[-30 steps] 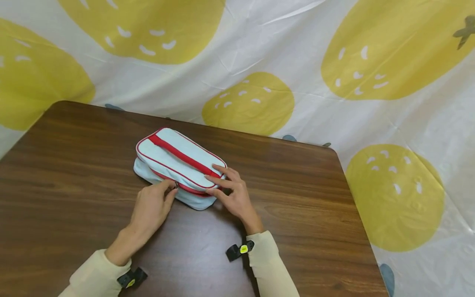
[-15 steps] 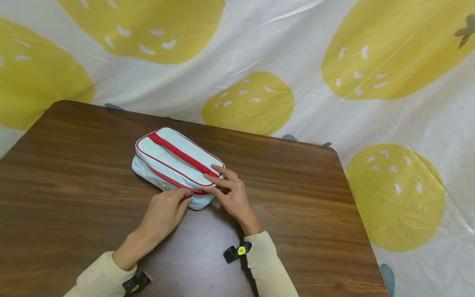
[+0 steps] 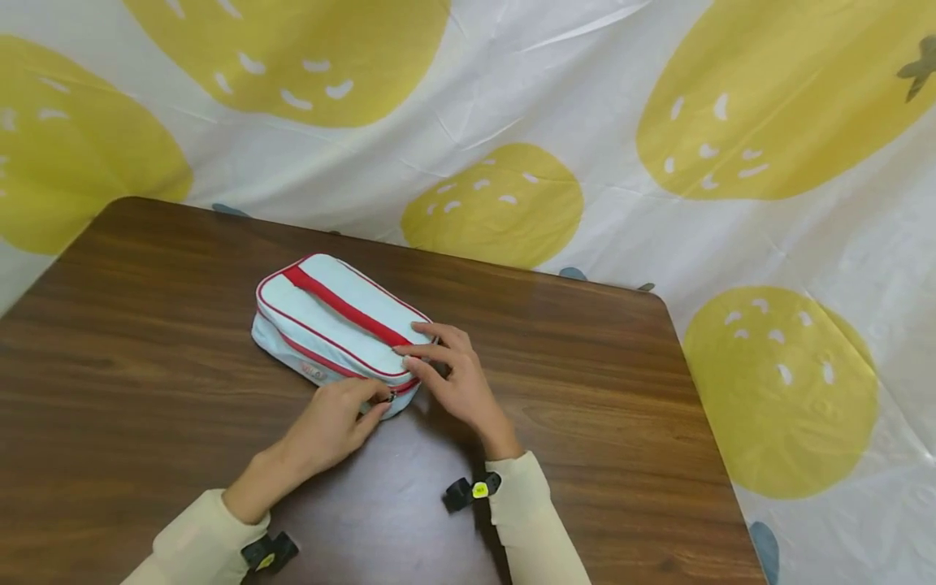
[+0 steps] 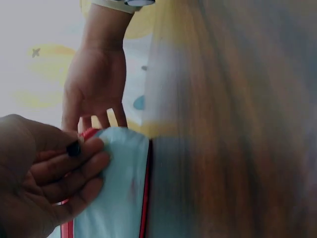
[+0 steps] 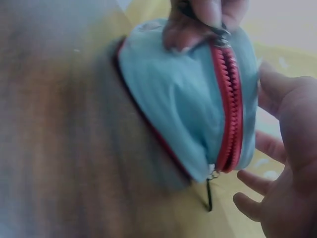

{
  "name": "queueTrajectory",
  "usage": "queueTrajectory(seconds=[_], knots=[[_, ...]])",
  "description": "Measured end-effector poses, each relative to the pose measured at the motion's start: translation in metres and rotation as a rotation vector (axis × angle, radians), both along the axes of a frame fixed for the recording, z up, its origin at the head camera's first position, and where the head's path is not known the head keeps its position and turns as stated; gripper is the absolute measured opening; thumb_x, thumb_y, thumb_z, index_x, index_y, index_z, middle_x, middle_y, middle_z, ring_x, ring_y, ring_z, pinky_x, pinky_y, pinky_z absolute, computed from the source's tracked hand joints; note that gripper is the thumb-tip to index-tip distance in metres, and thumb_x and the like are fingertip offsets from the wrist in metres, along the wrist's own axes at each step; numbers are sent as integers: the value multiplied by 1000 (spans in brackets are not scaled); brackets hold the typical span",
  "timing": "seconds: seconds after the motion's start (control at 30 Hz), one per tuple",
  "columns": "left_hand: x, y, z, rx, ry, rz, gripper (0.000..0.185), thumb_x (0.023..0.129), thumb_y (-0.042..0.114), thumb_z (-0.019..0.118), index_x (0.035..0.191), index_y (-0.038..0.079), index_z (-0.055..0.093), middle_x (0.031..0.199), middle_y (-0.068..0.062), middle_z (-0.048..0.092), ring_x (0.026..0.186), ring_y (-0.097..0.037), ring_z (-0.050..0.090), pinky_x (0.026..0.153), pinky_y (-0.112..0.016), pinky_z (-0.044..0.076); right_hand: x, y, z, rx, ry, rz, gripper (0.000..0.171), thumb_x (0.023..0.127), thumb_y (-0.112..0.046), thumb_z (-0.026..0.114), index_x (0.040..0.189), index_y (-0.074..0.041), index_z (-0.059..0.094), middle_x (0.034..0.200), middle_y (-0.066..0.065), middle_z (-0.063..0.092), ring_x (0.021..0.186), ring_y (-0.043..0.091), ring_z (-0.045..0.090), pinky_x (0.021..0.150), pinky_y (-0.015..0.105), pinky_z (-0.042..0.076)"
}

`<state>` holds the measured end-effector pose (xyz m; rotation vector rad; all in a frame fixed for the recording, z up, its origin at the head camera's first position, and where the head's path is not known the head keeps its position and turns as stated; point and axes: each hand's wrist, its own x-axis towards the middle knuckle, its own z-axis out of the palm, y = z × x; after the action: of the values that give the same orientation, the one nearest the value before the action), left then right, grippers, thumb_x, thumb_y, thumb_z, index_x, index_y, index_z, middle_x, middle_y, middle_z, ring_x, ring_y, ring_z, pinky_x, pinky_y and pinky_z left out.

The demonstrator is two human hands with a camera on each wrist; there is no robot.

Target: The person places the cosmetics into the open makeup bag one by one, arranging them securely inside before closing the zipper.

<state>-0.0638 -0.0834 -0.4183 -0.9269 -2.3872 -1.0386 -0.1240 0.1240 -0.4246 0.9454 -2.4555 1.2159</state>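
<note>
A light-blue zip pouch [image 3: 351, 301] with red piping and a red strap handle [image 3: 347, 309] lies on the table, its zip side facing me. My left hand [image 3: 329, 426] pinches a dark zipper pull [image 5: 200, 17] near the pouch's front right end. In the right wrist view, red zipper teeth [image 5: 230, 94] run from that slider to a second zipper pull [image 5: 209, 193], which hangs loose. My right hand [image 3: 457, 382] has its fingers spread over the pouch's right end, fingertips near the end of the strap. Whether every finger touches the fabric is unclear.
The dark wood-grain table [image 3: 621, 406] extends around the pouch, its far edge behind it. A white curtain [image 3: 614, 106] with yellow fruit prints hangs past that edge. A small black device is strapped at each sleeve cuff.
My left hand has moved right with the zipper pull along the front of the pouch, uncovering printed lettering. The pouch has shifted slightly left. My right hand stays at its right end.
</note>
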Motion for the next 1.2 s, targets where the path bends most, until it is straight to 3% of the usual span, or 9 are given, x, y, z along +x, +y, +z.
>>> queueTrajectory(seconds=[0.27, 0.37, 0.5, 0.6, 0.67, 0.8, 0.93, 1.07, 1.2], knots=[[2, 0, -1, -73, -35, -227, 12, 82, 2, 72, 87, 9, 65, 81, 4, 62, 75, -12, 60, 66, -30, 49, -1, 8, 17, 59, 39, 30, 19, 91, -24, 66, 107, -18, 74, 133, 9, 54, 127, 27, 39, 101, 44, 32], [3, -1, 1, -91, -75, -337, 10, 83, 4, 70, 88, 11, 65, 81, 8, 60, 74, -9, 58, 67, -27, 48, -1, 14, 25, 96, 88, 69, 21, 92, -13, 63, 110, -17, 72, 134, 12, 51, 128, 29, 37, 102, 45, 32], [2, -7, 4, -110, -133, -485, 9, 87, 4, 67, 88, 12, 65, 81, 10, 58, 76, -3, 54, 70, -22, 47, -2, 20, 30, 177, 136, 130, 37, 92, 4, 52, 114, -19, 71, 139, 14, 44, 132, 31, 30, 106, 47, 27], [0, -17, 9, -135, -171, -548, 11, 88, 3, 65, 89, 15, 64, 81, 11, 57, 76, -1, 51, 71, -21, 46, -1, 20, 32, 252, 145, 161, 44, 92, 4, 48, 117, -25, 70, 145, 12, 37, 134, 34, 24, 107, 48, 23], [-2, -24, 13, -158, -198, -554, 13, 88, 3, 65, 88, 16, 64, 80, 12, 58, 75, 0, 51, 71, -21, 46, 0, 18, 34, 299, 158, 161, 41, 92, -1, 52, 117, -29, 70, 147, 10, 34, 136, 36, 20, 107, 51, 20], [-10, -42, 22, -198, -281, -509, 16, 87, 2, 66, 87, 18, 65, 78, 13, 59, 72, 1, 51, 67, -22, 46, -1, 17, 35, 356, 203, 80, 32, 90, -10, 62, 108, -34, 71, 150, 7, 31, 138, 35, 14, 106, 58, 12], [-19, -62, 28, -212, -326, -375, 18, 87, 2, 66, 84, 19, 64, 76, 12, 58, 69, -1, 50, 64, -25, 45, -2, 23, 33, 374, 199, -16, 25, 84, -16, 70, 103, -32, 72, 149, 6, 32, 139, 33, 12, 106, 61, 3], [-26, -80, 28, -216, -280, -166, 15, 87, 4, 68, 88, 20, 65, 83, 12, 60, 75, -5, 54, 69, -32, 47, -2, 24, 30, 389, 198, -23, 21, 83, -24, 74, 103, -28, 72, 145, 7, 36, 136, 37, 17, 106, 61, 0], [-31, -91, 24, -183, -205, 77, 12, 85, 7, 70, 90, 18, 67, 88, 8, 63, 77, -14, 59, 67, -41, 47, -3, 18, 27, 390, 236, -13, 22, 81, -30, 77, 102, -25, 72, 136, 7, 46, 130, 38, 28, 106, 63, 6]])
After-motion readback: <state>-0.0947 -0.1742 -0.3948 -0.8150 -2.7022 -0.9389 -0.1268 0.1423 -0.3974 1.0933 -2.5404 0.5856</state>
